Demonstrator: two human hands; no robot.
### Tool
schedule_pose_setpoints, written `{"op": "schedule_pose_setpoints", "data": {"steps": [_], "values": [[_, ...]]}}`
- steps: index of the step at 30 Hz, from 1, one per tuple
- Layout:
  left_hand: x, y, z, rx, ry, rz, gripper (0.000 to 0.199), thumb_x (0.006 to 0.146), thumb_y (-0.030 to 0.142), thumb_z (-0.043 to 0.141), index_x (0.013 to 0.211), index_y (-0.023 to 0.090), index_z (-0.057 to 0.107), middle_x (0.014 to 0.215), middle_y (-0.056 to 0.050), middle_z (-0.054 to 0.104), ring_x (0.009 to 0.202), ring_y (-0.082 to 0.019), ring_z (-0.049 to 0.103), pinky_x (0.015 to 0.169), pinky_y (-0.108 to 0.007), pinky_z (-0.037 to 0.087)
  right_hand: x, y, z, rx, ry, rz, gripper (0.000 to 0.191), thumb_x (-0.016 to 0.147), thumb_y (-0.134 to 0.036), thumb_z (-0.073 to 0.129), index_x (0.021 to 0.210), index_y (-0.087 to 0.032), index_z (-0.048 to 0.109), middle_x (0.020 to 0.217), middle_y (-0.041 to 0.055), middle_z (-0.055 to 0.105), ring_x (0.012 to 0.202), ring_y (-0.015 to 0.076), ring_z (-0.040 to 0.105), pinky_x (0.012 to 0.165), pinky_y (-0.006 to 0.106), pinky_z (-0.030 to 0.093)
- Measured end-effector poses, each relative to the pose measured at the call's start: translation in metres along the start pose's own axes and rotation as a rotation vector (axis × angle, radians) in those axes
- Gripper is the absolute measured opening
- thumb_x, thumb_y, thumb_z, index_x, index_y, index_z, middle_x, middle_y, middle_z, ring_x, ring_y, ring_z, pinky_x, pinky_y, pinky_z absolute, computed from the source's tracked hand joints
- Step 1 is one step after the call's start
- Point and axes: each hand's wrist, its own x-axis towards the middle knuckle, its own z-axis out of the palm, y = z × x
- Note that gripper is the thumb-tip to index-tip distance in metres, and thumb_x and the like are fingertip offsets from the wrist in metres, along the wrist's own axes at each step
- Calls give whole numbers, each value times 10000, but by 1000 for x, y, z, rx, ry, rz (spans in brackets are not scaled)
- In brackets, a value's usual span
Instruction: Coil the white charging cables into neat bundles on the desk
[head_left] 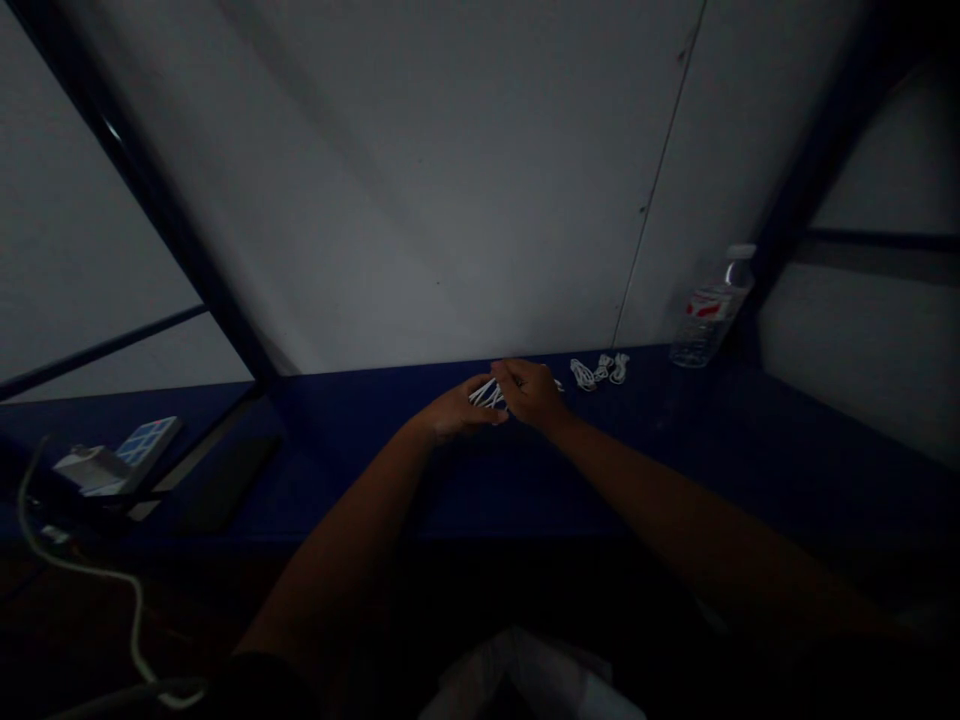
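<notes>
Above the blue shelf (345, 440), my two hands meet around a white cable (486, 394) gathered in loops. My left hand (456, 408) is closed on the loops from the left, its thumb below and fingers above. My right hand (531, 394) overlaps them from the right with its fingers pinched on the cable. A short piece of white cable shows just past the right hand. Close by on the right lie several small tied bundles of white cable (583, 375). The fingertips of the right hand are partly hidden.
A clear plastic bottle (709, 312) with a red and white label stands at the back right. A pale wall (450, 200) rises behind the shelf. To the left are a dark flat object (229, 485), a blue and white box (146, 445) and a hanging pale cable (135, 620).
</notes>
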Motion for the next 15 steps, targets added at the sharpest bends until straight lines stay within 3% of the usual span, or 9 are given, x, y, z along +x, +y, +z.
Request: {"op": "schedule_pose_setpoints", "data": {"steps": [3,6,10,12,15], "values": [[1,0,3,19,-26,47,869,648,281,822,1422,210,433,839,-33,580,519,-57,422,432,-195,292,-1,-2,3,-7,79,45,483,964,-518,400,659,-196,591,610,24,575,591,153,533,614,285,385],[3,-1,9,14,-37,157,863,679,293,796,1445,218,404,949,-73,621,585,-87,495,495,-212,381,3,4,6,53,212,192,527,933,-601,418,630,-197,571,580,17,557,576,155,522,586,281,386],[7,-3,18,163,84,362,739,720,318,763,1391,202,474,1171,-123,624,926,-191,607,756,-284,488,6,16,8,117,302,368,565,906,-659,419,635,-191,583,591,22,575,575,161,528,570,281,389],[9,-5,21,219,141,378,636,770,338,710,1356,192,508,1155,-118,636,987,-211,598,806,-303,482,7,19,8,122,315,399,565,908,-657,418,638,-189,588,601,27,586,571,161,526,564,283,386],[10,-7,23,169,151,307,625,805,344,662,1384,200,476,1006,-83,661,848,-183,603,743,-285,475,6,15,6,69,343,356,547,918,-632,427,630,-193,579,584,25,575,559,159,512,558,283,372]]}}
